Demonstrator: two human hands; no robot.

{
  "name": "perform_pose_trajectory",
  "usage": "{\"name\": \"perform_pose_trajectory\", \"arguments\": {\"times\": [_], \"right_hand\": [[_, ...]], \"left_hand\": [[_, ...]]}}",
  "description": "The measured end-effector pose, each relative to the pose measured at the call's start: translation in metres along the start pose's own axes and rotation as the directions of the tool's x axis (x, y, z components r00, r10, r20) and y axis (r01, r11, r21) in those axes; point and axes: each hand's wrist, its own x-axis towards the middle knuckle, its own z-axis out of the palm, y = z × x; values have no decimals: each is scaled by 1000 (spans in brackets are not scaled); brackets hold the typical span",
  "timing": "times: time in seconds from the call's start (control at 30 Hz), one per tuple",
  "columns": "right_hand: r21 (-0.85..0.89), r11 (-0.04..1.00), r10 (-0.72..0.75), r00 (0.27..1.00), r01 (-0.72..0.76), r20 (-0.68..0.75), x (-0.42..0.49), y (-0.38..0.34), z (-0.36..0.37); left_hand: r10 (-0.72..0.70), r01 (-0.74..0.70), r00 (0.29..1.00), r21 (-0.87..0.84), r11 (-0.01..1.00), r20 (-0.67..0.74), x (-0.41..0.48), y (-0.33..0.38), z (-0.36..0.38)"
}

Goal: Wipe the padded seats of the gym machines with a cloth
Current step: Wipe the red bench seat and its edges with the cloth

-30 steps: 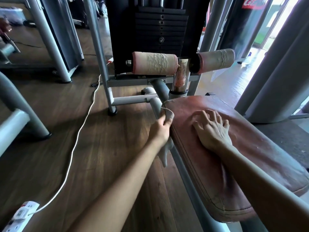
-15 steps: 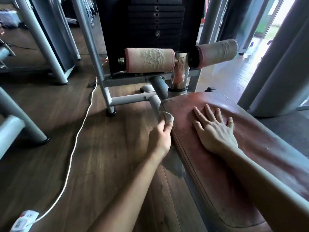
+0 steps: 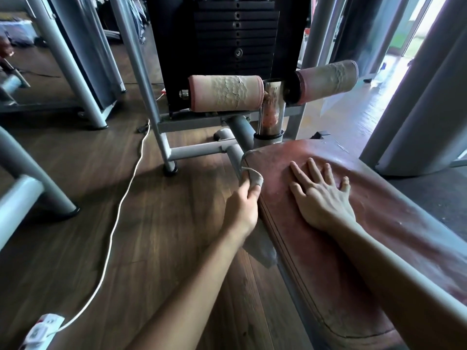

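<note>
The cloth [image 3: 255, 176] looks light, thin and limp, best kept bunched in the fingers. The left hand [image 3: 242, 210] pinches it against the far left edge of the worn seat [image 3: 316, 261], its tail hanging down. The right hand [image 3: 323, 200] lies flat on the padding, fingers straight.

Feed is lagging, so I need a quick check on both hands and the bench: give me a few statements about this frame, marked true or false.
1. The left hand grips the cloth against the left edge of the padded seat. True.
2. The right hand holds a spray bottle. False: it lies flat on the seat, fingers spread, holding nothing.
3. The roller pads have cracked covering. True.
4. The white cable lies across the seat. False: it runs along the floor, left of the seat.
</note>
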Motion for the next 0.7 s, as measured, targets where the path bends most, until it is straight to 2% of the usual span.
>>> {"name": "perform_pose_trajectory", "arguments": {"times": [0.07,0.2,0.33,0.47,0.7], "right_hand": [[3,1000,-5,1000,5,-2,1,1,1],[13,1000,-1,1000,1,-5,0,1,1],[17,1000,0,1000,0,-3,0,0,0],[13,1000,5,1000,-5,-1,1,0,0],[4,1000,4,1000,-4,-13,3,1,1]], "left_hand": [[-35,36,999,56,998,-12,29,10,-3],[-83,83,997,45,996,-2,69,22,-9],[-1,2,999,22,1000,-42,31,17,1],[90,-82,991,84,993,-97,-21,14,7],[96,-87,995,172,981,-41,-45,23,4]]}}
